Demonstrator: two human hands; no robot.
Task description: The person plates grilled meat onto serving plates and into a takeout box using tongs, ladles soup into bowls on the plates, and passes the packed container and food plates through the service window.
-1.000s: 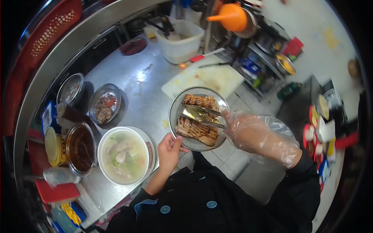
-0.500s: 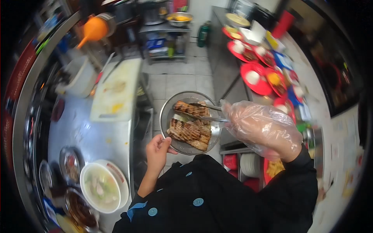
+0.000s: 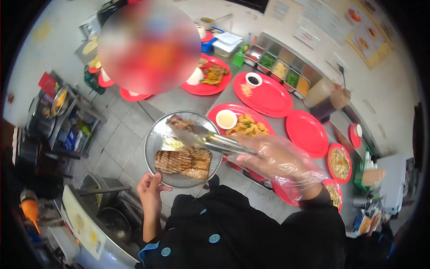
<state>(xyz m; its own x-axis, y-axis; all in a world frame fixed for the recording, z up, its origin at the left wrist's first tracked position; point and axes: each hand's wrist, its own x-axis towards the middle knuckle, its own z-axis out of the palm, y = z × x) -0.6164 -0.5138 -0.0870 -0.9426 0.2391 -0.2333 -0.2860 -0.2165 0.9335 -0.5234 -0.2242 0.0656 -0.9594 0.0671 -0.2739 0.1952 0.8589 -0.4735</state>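
Note:
My left hand [image 3: 151,188] pinches the near rim of a round metal tray [image 3: 154,145], thumb on top. Grilled meat with char marks [image 3: 182,163] lies on the tray's near half. A smaller browned meat piece [image 3: 177,121] is at the far side, with some pale green bits between them. My right hand [image 3: 277,159], in a clear plastic glove, is closed around metal tongs [image 3: 226,144]. The tongs' blurred tips hang over the tray by the smaller piece; whether they grip it I cannot tell. Just beyond the tray sits a red plate [image 3: 215,112] with fried pieces [image 3: 247,126] and a sauce cup [image 3: 226,119].
Along the counter stand a red oval plate with a dark sauce cup [image 3: 253,79], a round red plate [image 3: 307,133], and a red plate of rice and meat [image 3: 214,75]. Topping containers [image 3: 281,69] line the wall. A cutting board [image 3: 83,222] is at lower left. A blurred patch covers the upper left.
My view has turned right, from the aisle toward the counter of red plates. The tray, the meat and both hands came along, and the tongs remain over the tray.

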